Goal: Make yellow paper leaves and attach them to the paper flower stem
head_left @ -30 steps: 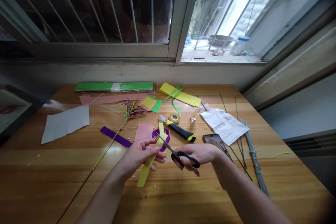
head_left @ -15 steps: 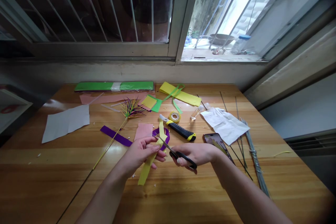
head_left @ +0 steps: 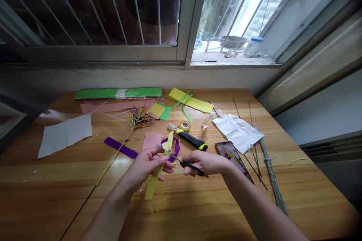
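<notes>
My left hand (head_left: 151, 162) pinches a strip of yellow crepe paper (head_left: 153, 185) between thumb and fingers, its lower end hanging toward the table. My right hand (head_left: 202, 162) is wrapped round the black handles of a pair of scissors (head_left: 194, 167). The scissor blades point left and lie across the yellow strip, just above my left thumb. Behind the strip lies a curled purple paper strip (head_left: 177, 146); a flat purple strip (head_left: 120, 147) is to the left. Beside it rests a long stem (head_left: 111, 162) topped by a fringed green, yellow and purple tuft (head_left: 138, 116).
A utility knife (head_left: 190, 139), a tape roll (head_left: 184, 125) and a small bottle (head_left: 207, 121) lie beyond my hands. To the right are a phone (head_left: 233, 160), white tissue (head_left: 239, 131) and bundled wires (head_left: 272, 173). Folded green paper (head_left: 141, 92) lies at the back, white paper (head_left: 66, 135) left.
The scissors have moved across the yellow strip, their blades now lying over it near the left thumb. The whole view has shifted slightly, with things on the table appearing further left.
</notes>
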The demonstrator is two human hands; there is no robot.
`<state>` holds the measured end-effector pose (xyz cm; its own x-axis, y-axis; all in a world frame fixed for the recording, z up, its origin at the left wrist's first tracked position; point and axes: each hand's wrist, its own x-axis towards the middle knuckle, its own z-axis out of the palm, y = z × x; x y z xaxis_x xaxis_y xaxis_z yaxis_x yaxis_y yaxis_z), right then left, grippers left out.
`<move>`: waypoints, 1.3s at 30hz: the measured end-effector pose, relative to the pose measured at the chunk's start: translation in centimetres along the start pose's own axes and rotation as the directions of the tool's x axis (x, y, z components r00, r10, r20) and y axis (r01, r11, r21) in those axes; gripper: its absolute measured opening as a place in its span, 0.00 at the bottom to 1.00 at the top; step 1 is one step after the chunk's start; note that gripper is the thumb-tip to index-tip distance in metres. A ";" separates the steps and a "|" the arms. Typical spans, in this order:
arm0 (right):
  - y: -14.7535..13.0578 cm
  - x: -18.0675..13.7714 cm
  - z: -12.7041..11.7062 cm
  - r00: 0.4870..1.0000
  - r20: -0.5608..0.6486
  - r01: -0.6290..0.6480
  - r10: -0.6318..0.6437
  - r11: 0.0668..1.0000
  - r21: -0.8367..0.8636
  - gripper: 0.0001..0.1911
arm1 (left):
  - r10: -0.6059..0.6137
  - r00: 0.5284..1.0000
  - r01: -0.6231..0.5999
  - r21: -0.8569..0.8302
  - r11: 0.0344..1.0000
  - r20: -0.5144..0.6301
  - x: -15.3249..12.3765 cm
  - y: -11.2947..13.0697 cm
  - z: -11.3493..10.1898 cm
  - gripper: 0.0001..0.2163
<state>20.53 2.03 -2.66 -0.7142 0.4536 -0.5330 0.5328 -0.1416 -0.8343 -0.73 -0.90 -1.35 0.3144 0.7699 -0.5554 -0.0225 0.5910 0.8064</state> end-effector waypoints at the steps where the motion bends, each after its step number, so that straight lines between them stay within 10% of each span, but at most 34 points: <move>1: 0.1 0.0 0.1 1.000 -0.007 0.001 -0.001 1.000 0.003 0.19 | -0.004 1.000 0.004 0.001 1.000 -0.005 0.0 0.0 0.0 0.18; 9: 1.2 -0.9 1.2 0.979 -0.202 -0.002 -0.008 0.999 -0.048 0.18 | 0.033 0.996 -0.039 -0.078 0.996 -0.084 0.1 -0.7 -1.4 0.17; 14: 3.3 -1.1 4.0 0.736 -0.677 -0.400 -0.026 0.790 -0.465 0.07 | 0.120 0.961 -0.172 -0.198 0.965 -0.248 0.3 0.2 -1.5 0.08; 24: 5.8 0.1 7.7 0.524 -0.850 -0.537 -0.057 0.753 -0.381 0.06 | 0.146 0.917 -0.305 -0.419 0.855 -0.371 1.0 1.2 0.2 0.02; 39: 4.8 -0.1 7.3 0.604 -0.797 -0.493 0.022 0.795 -0.352 0.09 | 0.093 0.934 -0.280 -0.545 0.790 -0.344 2.0 1.6 1.5 0.03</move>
<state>19.85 -5.11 -7.65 -0.0581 0.9718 -0.2286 0.9360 -0.0266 -0.3511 1.29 1.20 -0.84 -0.0352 0.8572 -0.5137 -0.6232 0.3830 0.6819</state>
